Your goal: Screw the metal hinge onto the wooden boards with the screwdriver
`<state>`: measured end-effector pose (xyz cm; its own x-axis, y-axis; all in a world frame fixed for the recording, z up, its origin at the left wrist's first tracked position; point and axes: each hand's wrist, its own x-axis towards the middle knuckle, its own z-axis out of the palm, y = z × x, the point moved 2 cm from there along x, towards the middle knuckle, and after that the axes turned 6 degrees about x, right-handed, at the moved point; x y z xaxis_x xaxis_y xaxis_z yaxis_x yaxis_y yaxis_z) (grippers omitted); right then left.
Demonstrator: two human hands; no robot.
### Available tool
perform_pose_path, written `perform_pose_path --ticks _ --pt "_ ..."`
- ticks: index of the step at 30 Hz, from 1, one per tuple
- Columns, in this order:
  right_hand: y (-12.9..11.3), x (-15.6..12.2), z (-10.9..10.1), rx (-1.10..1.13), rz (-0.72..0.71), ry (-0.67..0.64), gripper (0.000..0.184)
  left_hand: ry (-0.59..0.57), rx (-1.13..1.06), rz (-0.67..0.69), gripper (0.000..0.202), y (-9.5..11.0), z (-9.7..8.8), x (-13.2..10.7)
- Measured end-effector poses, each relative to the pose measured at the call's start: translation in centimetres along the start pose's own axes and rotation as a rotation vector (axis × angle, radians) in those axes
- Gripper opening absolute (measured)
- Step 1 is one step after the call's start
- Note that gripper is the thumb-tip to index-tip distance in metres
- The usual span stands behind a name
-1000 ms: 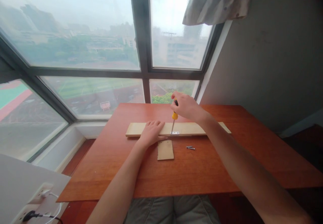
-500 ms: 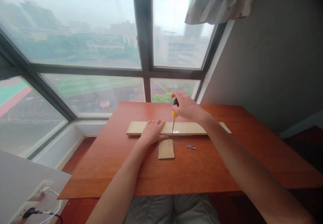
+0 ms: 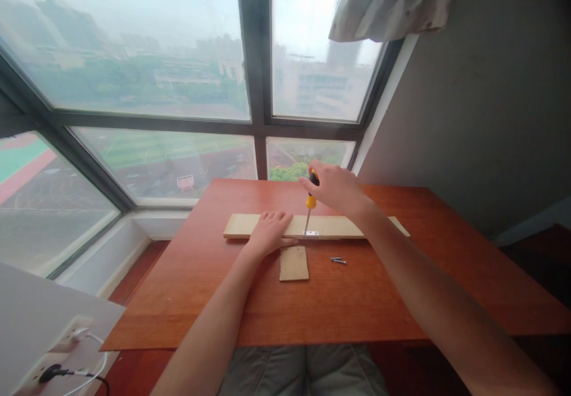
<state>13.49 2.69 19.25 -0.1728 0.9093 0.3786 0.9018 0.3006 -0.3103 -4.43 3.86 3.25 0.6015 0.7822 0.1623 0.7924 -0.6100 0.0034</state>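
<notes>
A long pale wooden board [image 3: 330, 226] lies across the red-brown table [image 3: 357, 307]. My left hand [image 3: 269, 232] presses flat on the board, fingers spread. My right hand [image 3: 335, 187] is closed round the handle of a yellow and black screwdriver [image 3: 309, 204], held upright. Its tip stands on a small white metal bracket [image 3: 311, 233] at the board's near edge. A small square piece of wood [image 3: 293, 263] lies just in front of the bracket, touching the board's edge.
Two loose screws [image 3: 338, 260] lie on the table right of the small piece. Large windows rise behind the table, a grey wall stands to the right. A white power strip with plugged cables [image 3: 66, 348] sits at the lower left.
My right hand has shifted slightly on the screwdriver handle, as in turning it. My left hand and the boards have stayed put.
</notes>
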Motion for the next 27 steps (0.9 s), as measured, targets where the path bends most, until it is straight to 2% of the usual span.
perform_pose_path --ticks 5,8,13,17,20,27 --pt "-0.15 0.11 0.11 0.015 -0.028 -0.021 0.019 0.018 0.005 0.011 0.067 -0.05 0.10 0.04" --pt "-0.32 -0.04 0.07 0.049 -0.062 -0.047 0.026 0.014 0.003 0.007 0.067 -0.04 0.16 0.05" --pt "-0.55 -0.12 0.02 -0.041 -0.007 0.013 0.024 0.006 0.000 -0.003 0.066 -0.04 0.13 0.01" --pt "-0.22 0.12 0.13 -0.001 -0.036 -0.022 0.015 0.021 -0.001 0.011 0.067 -0.10 0.14 0.04" --pt "0.02 0.14 0.04 0.039 -0.072 -0.053 0.021 0.020 -0.003 0.015 0.068 -0.12 0.13 0.07" --pt "0.13 0.14 -0.12 0.003 -0.029 -0.013 0.020 0.014 -0.006 0.015 0.067 -0.15 0.08 0.07"
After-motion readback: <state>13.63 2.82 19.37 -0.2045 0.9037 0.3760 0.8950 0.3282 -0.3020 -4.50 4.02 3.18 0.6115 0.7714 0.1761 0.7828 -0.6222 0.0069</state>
